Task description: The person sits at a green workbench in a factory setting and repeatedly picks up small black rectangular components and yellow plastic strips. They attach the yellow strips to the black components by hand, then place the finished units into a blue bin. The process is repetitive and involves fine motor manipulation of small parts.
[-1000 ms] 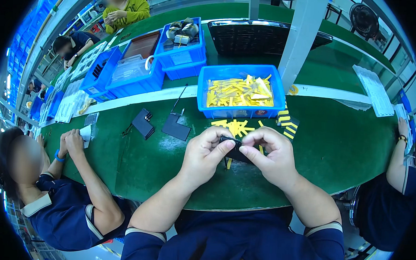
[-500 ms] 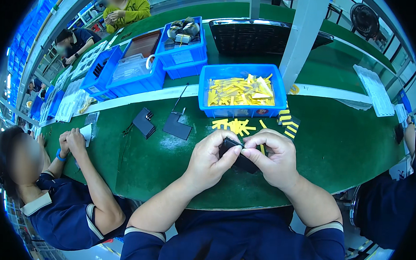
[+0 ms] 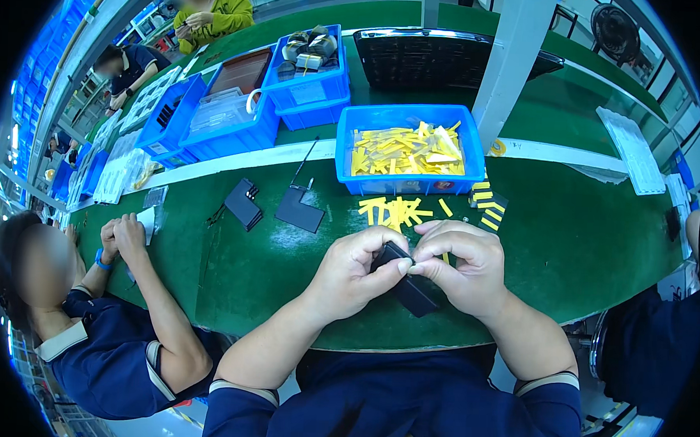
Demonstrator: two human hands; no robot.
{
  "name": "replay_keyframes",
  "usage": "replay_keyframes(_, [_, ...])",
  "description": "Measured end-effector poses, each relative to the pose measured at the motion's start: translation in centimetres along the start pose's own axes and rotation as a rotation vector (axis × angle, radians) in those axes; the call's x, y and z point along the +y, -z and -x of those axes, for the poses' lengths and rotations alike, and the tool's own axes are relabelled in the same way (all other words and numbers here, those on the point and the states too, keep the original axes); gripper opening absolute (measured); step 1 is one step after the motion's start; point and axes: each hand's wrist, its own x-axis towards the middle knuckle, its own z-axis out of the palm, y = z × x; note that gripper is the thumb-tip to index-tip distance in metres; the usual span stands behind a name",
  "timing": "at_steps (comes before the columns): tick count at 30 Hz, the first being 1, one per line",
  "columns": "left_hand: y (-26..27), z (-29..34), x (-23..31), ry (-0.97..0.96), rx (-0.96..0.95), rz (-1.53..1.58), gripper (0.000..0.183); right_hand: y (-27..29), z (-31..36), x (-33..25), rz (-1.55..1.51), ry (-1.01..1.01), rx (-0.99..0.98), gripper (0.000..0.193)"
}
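Note:
My left hand grips a flat black part, thumb on top and fingers wrapped behind its upper end. The part's lower end slants down to the right over the green table. At its upper edge my right hand is closed in a pinch, thumb against forefinger, touching the left thumb tip. Whatever lies between the right fingertips is too small or hidden to make out. Loose yellow strips lie just beyond my hands. Past the right hand's knuckles is a dark piece with yellow strips across it.
A blue bin full of yellow strips stands beyond. Two black L-shaped parts with leads lie to the left. More blue bins stand farther back. A grey post rises behind. A co-worker's hands work at my left.
The right hand has shifted slightly up and right, its fingers bunching tighter. The black part has turned, so more of its lower end shows between my hands.

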Motion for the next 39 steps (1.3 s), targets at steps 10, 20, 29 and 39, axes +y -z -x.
replay_keyframes(10, [0.4, 0.2, 0.7, 0.136, -0.090, 0.068, 0.011, 0.3, -0.2, 0.4, -0.111, -0.027, -0.039, 0.012])
replay_keyframes(20, [-0.5, -0.2, 0.9, -0.079, 0.101, -0.471, 0.046, 0.7, -0.9, 0.6, -0.188, -0.217, -0.068, 0.020])
replay_keyframes(29, [-0.9, -0.3, -0.1, -0.270, 0.178, -0.770, 0.031, 0.1, -0.7, -0.1, 0.035, -0.206, -0.023, 0.009])
replay_keyframes(39, [-1.0, -0.5, 0.4, -0.332, 0.242, -0.871, 0.014, -0.5, -0.4, 0.7, -0.213, -0.344, 0.030, 0.010])
